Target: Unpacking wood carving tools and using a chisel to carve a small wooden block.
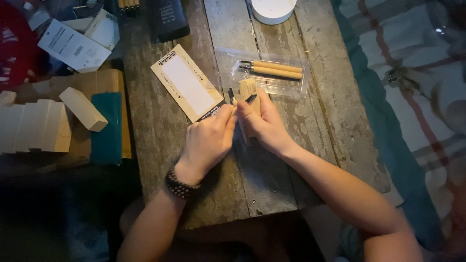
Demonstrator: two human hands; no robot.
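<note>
At the desk's [160,145] middle, the right hand [264,123] is gripping a wooden block [248,90]; the left hand's [208,140] fingers are pinching a dark-tipped carving tool [232,94] against it, calling for a controlled cut.

Dim, bluish light from the upper right, murky shadow lower left, soft focus throughout.

My hands hid most of the wooden block [248,90] | I couldn't tell the dark-tipped tool [250,99] apart, too small | white round container [273,9] cut off at top edge | pale wood blocks [34,126] clipped at left edge | lower left too dark to read
</note>
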